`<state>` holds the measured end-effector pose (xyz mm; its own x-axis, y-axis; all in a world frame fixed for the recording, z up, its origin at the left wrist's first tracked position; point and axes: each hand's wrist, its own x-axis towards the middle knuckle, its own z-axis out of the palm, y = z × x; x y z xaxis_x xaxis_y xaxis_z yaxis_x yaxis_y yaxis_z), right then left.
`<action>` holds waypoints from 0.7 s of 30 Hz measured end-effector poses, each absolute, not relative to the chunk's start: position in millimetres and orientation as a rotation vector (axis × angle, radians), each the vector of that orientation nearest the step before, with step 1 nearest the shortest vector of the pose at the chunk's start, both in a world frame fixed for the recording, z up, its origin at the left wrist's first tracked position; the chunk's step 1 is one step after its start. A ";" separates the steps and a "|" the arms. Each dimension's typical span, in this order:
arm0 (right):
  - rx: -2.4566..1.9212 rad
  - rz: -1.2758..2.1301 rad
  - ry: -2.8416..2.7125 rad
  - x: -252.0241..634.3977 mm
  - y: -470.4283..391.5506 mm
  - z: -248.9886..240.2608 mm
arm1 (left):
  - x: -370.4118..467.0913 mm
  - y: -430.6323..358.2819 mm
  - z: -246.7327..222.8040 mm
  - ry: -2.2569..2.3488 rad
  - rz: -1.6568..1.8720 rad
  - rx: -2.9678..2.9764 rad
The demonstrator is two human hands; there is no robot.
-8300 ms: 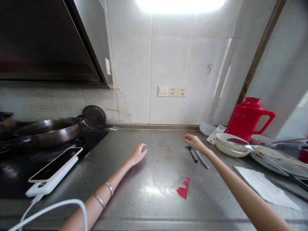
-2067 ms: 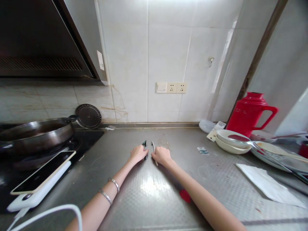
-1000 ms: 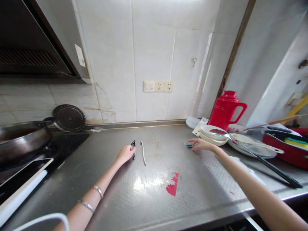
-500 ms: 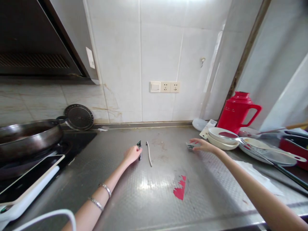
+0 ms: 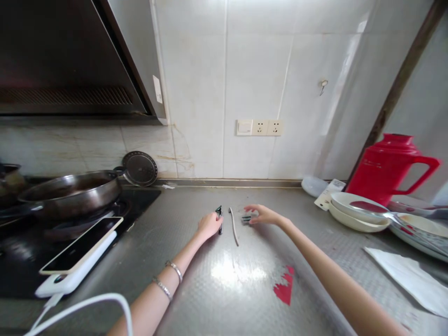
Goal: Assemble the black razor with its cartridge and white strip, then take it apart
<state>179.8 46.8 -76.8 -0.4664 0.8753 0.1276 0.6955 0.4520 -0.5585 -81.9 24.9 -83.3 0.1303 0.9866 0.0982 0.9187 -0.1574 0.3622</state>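
Observation:
My left hand (image 5: 210,225) is closed on a small dark and silver object (image 5: 220,215) at the middle of the metal counter (image 5: 196,280). Just right of it lies a thin white cord-like strip (image 5: 234,228). Beyond that strip, my right hand (image 5: 261,214) has its thumb and fingers around a small clear item with dark stripes (image 5: 247,218), which is blurred. Two silver bracelets circle my left wrist. Nearer the front, a torn red patch (image 5: 285,285) marks the counter.
A steel pan (image 5: 77,193) stands on the black stove at left, with a phone (image 5: 84,245) and a white cable in front. At right are a red thermos (image 5: 387,168), stacked bowls (image 5: 357,217) and a white sheet (image 5: 409,277). Wall sockets (image 5: 268,128) are behind.
My right hand has come leftward with the small clear item, closer to my left hand and the white strip. The view has turned left, shifting the scene to the right.

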 end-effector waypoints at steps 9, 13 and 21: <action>-1.322 0.682 -2.274 168.1 53.1 -83.8 | -81.5 23.2 -84.3 1.889 0.461 2.190; -1.335 0.693 -2.235 168.4 53.3 -86.8 | -81.3 21.8 -83.5 1.894 0.451 2.186; -1.296 0.696 -2.187 168.8 53.4 -93.2 | -80.9 19.7 -82.1 1.901 0.443 2.198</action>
<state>168.8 53.4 -93.2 -0.4215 0.8929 0.1581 0.6371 0.4157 -0.6491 -80.9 19.7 -82.1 0.1268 0.9875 0.0931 0.9271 -0.1514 0.3428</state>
